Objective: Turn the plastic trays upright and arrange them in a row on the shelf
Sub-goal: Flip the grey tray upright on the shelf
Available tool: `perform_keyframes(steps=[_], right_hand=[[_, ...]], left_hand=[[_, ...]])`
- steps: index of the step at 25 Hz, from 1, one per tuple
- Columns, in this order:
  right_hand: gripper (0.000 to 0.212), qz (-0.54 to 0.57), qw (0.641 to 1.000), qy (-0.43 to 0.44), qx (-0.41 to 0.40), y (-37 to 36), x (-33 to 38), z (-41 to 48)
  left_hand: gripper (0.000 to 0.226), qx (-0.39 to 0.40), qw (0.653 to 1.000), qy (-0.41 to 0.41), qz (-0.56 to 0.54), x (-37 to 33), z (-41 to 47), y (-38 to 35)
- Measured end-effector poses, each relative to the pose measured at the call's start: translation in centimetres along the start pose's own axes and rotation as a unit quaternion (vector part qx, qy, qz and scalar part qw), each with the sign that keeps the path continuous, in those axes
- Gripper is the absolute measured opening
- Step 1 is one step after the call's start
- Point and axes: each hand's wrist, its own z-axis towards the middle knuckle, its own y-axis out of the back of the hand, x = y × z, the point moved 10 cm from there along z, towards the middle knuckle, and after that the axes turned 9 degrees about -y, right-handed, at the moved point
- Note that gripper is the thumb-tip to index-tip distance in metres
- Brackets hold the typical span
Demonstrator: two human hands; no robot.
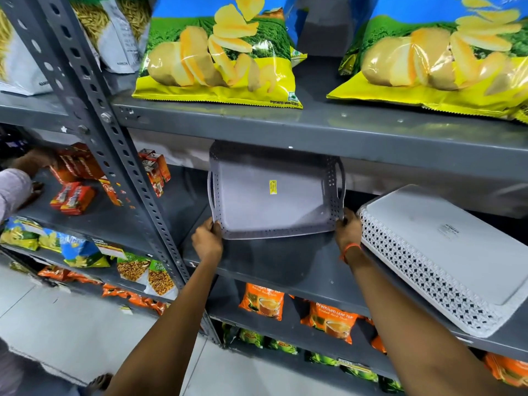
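Trays are the business: the grey tray [274, 195] stands on edge at the back of the shelf [285, 270], left hand [208, 238] and right hand [347, 228] pinching its lower corners to steady it, while the white tray [445, 252] lies face-down alongside, unturned.

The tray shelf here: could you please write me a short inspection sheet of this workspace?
Surface: grey metal shelf, bare in front of the held tray.
Job's things: grey tray stood on edge, inside facing out; white tray lying upside down to its right.
Clutter: nothing seen on this shelf.
Hands: left hand and right hand grip the grey tray's lower corners.
Cables: nothing seen.
Surroundings: potato wafer bags above; tea packets below; another person's sleeve at the left bay.
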Motion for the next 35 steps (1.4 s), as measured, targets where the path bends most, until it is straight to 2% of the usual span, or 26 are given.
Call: perform_keyframes(steps=[3, 6, 13, 20, 29, 33, 35], right_hand=[[0.033, -0.030, 0.999, -0.005, -0.036, 0.6, 0.4, -0.2], [0.029, -0.031, 0.999, -0.005, -0.012, 0.2, 0.8, 0.0], [0.027, 0.024, 1.000, 0.005, 0.016, -0.4, 0.8, -2.4], [0.024, 0.063, 0.998, -0.027, 0.005, -1.8, -0.7, -7.9], [0.025, 0.063, 0.997, -0.051, -0.002, -1.9, -1.1, -8.4], [0.033, 0.060, 0.996, -0.049, 0.033, -1.5, -1.1, -8.4], [0.048, 0.036, 0.998, -0.023, 0.046, -0.6, -0.5, -8.3]], left_hand=[[0.020, -0.011, 1.000, 0.018, -0.006, -0.1, 0.1, 0.4], [0.022, -0.002, 0.999, 0.044, -0.030, 0.1, 0.4, 0.0], [0.047, 0.004, 0.994, 0.070, -0.085, 0.4, -1.2, -2.2], [0.041, -0.023, 0.997, 0.042, -0.065, 0.4, 2.6, -1.4], [0.042, -0.044, 0.996, 0.035, -0.073, 1.4, 2.4, -1.2], [0.053, -0.039, 0.998, 0.036, -0.028, -0.1, 0.6, -1.3], [0.062, -0.050, 0.998, -0.023, 0.027, -2.9, -1.1, -1.6]])
